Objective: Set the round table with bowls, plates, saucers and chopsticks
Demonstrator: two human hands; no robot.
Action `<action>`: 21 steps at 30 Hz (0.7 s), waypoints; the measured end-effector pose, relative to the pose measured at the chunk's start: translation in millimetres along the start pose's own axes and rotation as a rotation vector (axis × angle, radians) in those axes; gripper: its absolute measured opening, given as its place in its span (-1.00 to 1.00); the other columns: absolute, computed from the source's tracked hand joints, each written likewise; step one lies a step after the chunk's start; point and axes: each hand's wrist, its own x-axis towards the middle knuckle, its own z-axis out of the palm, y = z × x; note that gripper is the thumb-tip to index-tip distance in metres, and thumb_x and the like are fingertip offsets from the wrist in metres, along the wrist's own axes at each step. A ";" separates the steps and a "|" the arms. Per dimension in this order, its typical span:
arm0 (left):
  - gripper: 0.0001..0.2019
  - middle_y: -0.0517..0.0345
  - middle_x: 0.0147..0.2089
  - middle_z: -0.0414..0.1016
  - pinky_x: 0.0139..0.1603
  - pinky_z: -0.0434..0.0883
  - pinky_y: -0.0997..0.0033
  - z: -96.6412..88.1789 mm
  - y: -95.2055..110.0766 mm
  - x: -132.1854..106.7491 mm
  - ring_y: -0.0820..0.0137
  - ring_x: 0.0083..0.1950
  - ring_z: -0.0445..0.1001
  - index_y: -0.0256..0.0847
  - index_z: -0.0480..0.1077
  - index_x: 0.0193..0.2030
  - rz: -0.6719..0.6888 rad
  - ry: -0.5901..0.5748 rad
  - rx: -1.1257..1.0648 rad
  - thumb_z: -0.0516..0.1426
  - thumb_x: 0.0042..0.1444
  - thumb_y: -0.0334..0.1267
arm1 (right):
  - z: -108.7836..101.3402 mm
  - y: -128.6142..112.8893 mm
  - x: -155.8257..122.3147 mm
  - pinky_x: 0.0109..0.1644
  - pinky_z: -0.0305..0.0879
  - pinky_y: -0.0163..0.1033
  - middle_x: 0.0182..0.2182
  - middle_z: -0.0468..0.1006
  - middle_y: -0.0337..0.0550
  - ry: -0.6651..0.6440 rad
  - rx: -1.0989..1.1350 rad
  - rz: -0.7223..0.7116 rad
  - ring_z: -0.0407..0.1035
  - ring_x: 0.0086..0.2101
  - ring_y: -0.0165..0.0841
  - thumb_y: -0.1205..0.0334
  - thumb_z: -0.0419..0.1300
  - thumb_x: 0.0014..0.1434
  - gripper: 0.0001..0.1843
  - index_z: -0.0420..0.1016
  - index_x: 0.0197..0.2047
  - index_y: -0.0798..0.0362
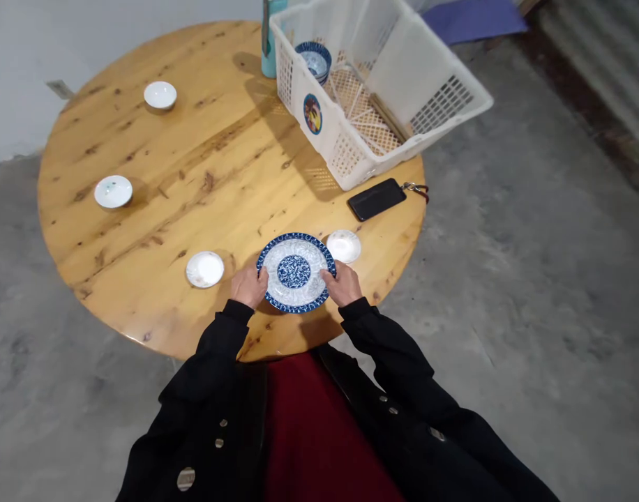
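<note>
A blue-and-white patterned plate (pixel 295 272) lies near the front edge of a round wooden table (pixel 194 167). My left hand (pixel 249 284) grips its left rim with curled fingers. My right hand (pixel 342 282) grips its right rim the same way. The plate rests on or just above the tabletop; I cannot tell which. A small white saucer (pixel 343 245) sits just right of the plate, and another (pixel 205 269) lies to its left.
Two more white saucers (pixel 113 191) (pixel 160 95) lie on the table's left side. A white plastic basket (pixel 372 84) at the back right holds a blue bowl (pixel 314 59). A black phone (pixel 377 199) with keys lies beside it. A teal bottle (pixel 270 42) stands behind.
</note>
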 end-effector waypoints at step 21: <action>-0.66 -0.36 0.05 0.51 -0.07 0.42 0.14 0.2 5.6 11.1 -0.05 0.08 0.52 -0.41 0.36 0.05 -0.124 -0.008 0.320 -0.10 0.36 -0.23 | -8.6 -32.6 16.7 0.03 0.29 -0.14 0.00 0.46 0.11 -0.245 -0.232 0.011 0.43 -0.04 -0.13 0.26 0.05 0.31 -0.56 0.29 0.23 0.15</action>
